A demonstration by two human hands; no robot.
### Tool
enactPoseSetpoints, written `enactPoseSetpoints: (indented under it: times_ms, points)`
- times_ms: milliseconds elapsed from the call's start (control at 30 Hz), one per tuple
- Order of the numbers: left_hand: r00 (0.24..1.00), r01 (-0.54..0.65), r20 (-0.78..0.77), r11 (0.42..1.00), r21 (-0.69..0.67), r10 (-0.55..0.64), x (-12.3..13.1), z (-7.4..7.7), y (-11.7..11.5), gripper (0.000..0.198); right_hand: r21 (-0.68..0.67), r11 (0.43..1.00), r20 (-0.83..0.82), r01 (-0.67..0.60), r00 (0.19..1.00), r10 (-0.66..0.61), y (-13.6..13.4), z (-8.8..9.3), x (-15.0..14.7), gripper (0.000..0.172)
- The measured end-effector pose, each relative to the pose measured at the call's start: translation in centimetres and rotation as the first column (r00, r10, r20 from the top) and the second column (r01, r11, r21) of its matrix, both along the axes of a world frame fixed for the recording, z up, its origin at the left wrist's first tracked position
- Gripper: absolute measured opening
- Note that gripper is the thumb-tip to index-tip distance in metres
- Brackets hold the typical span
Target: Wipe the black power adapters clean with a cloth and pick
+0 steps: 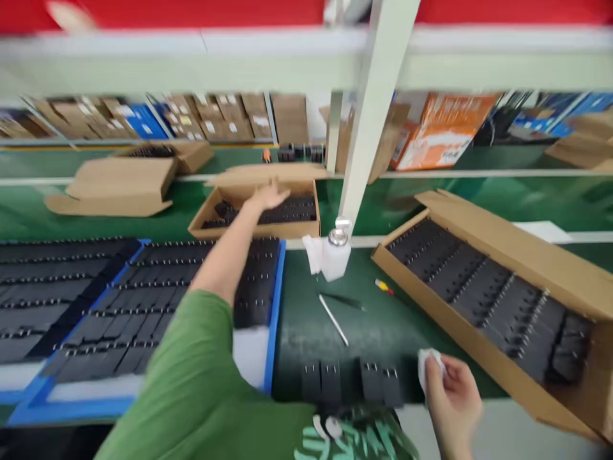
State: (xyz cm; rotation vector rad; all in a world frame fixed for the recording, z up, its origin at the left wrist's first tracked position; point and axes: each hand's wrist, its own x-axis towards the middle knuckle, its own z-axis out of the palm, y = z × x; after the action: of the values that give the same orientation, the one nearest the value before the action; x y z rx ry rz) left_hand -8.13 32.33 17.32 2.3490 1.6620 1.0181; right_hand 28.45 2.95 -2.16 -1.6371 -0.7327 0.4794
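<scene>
My left hand [269,196] is stretched forward over an open cardboard box [287,230] of black plug adapters [299,209]. Its fingers look spread and a little blurred; nothing shows in them. My right hand [457,399], near the front edge of the bench, pinches a crumpled white wipe [428,367] between thumb and fingers. To the left of that hand, several black adapters with metal prongs [372,382] stand at the bench edge. A white pump bottle [335,255] is by the post, with a white tissue [313,253] against it.
Blue-edged trays [278,306] of adapters fill the left side. A long cardboard box [460,326] of adapters lies slanted at right. Between them are a white stick [334,319], dark tweezers [342,300] and a yellow-red piece [383,287]. A white post [371,115] rises ahead.
</scene>
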Motion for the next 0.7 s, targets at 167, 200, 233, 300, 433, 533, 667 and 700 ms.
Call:
enactPoseSetpoints:
  times_ms: [167, 200, 233, 300, 433, 533, 667, 700]
  points:
    - [0.968, 0.205, -0.098, 0.953, -0.223, -0.231, 0.8, -1.5, -12.4, 0.097, -0.148, 0.977, -0.028, -0.155, 0.988, 0.152, -0.6, 0.0, 1.6, 0.041]
    - [0.94, 0.284, -0.12, 0.926, -0.247, -0.32, 1.2, -1.8, -16.4, 0.094, -0.169, 0.96, -0.061, -0.222, 0.975, 0.215, -0.8, 0.4, 2.2, 0.042]
    - [0.933, 0.32, -0.086, 0.913, -0.253, -0.351, 1.7, -2.3, -20.4, 0.103, -0.191, 0.93, -0.097, -0.315, 0.949, 0.301, -1.1, 1.1, 2.8, 0.043]
    - [0.955, 0.281, 0.02, 0.883, -0.375, -0.295, 2.8, -4.3, -27.5, 0.119, -0.227, 0.787, -0.138, -0.573, 0.819, 0.557, -1.5, 2.6, 4.1, 0.051]
    - [0.978, 0.19, 0.185, 0.796, -0.575, -0.1, 4.7, -10.0, -33.9, 0.126, -0.345, 0.3, -0.062, -0.89, 0.34, 0.938, -1.2, 4.7, 4.8, 0.077]
    - [0.98, 0.186, 0.171, 0.755, -0.629, -0.099, 5.8, -12.4, -33.5, 0.124, -0.464, 0.196, 0.048, -0.864, 0.197, 0.979, 0.0, 4.8, 3.0, 0.078]
    - [0.974, 0.226, 0.177, 0.708, -0.669, -0.144, 6.5, -12.9, -31.9, 0.121, -0.508, 0.178, 0.142, -0.843, 0.123, 0.982, 0.9, 4.4, -0.3, 0.058]
    - [0.97, 0.241, 0.192, 0.703, -0.669, -0.15, 6.5, -12.9, -31.7, 0.121, -0.506, 0.186, 0.167, -0.843, 0.115, 0.979, 0.9, 4.3, -1.0, 0.054]
